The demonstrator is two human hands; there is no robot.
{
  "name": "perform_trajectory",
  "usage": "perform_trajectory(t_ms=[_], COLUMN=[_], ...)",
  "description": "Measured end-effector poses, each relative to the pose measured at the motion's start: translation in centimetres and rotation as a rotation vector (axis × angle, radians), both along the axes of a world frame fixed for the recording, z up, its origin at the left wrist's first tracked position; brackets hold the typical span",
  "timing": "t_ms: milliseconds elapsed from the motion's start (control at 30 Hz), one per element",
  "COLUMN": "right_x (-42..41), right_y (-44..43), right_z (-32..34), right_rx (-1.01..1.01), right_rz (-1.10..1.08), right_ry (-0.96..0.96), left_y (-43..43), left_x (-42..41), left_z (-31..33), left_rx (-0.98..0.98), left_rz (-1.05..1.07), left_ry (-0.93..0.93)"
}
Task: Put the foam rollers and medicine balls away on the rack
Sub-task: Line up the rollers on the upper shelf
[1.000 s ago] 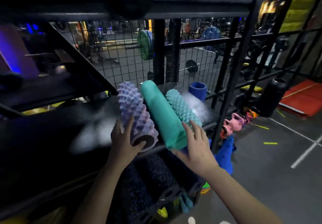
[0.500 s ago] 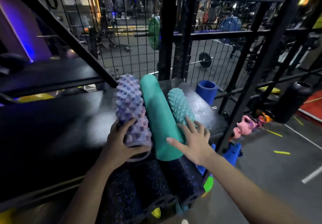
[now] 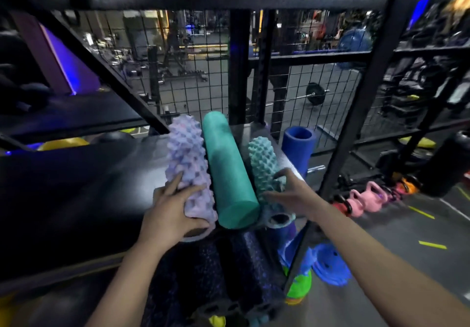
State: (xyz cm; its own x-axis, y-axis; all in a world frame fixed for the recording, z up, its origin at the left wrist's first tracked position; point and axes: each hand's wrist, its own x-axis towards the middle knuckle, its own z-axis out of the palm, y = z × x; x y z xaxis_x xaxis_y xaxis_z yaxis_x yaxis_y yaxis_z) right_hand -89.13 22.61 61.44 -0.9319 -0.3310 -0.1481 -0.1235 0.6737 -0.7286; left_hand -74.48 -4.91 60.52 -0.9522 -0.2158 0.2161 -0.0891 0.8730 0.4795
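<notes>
Three foam rollers lie side by side on the black rack shelf (image 3: 76,189), pointing away from me. My left hand (image 3: 170,212) grips the near end of the knobbly lilac roller (image 3: 187,158). In the middle lies the smooth teal roller (image 3: 226,171). On its right, my right hand (image 3: 290,194) is closed over the near part of the knobbly mint roller (image 3: 263,158). Several dark speckled rollers (image 3: 229,270) are stacked on the shelf below. No medicine ball is clearly visible.
A blue foam roller (image 3: 297,146) stands upright at the shelf's right back corner. Wire mesh (image 3: 193,77) closes the rack's back, and a black upright post (image 3: 356,113) stands right of my hand. Pink kettlebells (image 3: 366,197) and blue discs (image 3: 330,265) sit on the floor.
My right hand slid from the teal roller's end onto the mint roller, which has come nearer the shelf's front edge. My left hand stayed on the lilac roller. The camera moved closer.
</notes>
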Motion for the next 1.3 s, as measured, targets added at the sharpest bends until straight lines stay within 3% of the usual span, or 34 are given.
perform_trajectory(t_ms=[133, 333, 400, 967, 1100, 1167, 1300], right_x=[-3.4, -5.8, -6.2, -5.7, -4.8, -4.4, -3.5], right_y=[1.9, 2.2, 2.4, 1.5, 0.9, 0.9, 0.7], right_z=[1.4, 1.2, 0.3, -1.2, -1.7, -1.0, 1.0], right_rx=[-0.107, 0.159, 0.127, 0.087, 0.228, 0.312, 0.216], right_rz=[-0.07, 0.101, 0.059, 0.016, 0.022, 0.096, 0.556], right_ry=[0.081, 0.212, 0.213, 0.239, 0.3, 0.429, 0.508], left_y=[2.0, 5.7, 6.4, 5.8, 5.7, 5.7, 5.8], left_x=[-0.9, -3.0, -3.1, -2.6, -2.7, -2.7, -2.6], left_z=[-0.2, 2.1, 1.9, 1.9, 1.8, 1.7, 1.6], left_rx=[0.007, -0.242, -0.277, -0.244, -0.243, -0.25, -0.246], left_rz=[0.047, 0.112, 0.122, 0.106, 0.106, 0.107, 0.11], left_ry=[0.006, -0.122, -0.145, -0.165, -0.156, -0.155, -0.145])
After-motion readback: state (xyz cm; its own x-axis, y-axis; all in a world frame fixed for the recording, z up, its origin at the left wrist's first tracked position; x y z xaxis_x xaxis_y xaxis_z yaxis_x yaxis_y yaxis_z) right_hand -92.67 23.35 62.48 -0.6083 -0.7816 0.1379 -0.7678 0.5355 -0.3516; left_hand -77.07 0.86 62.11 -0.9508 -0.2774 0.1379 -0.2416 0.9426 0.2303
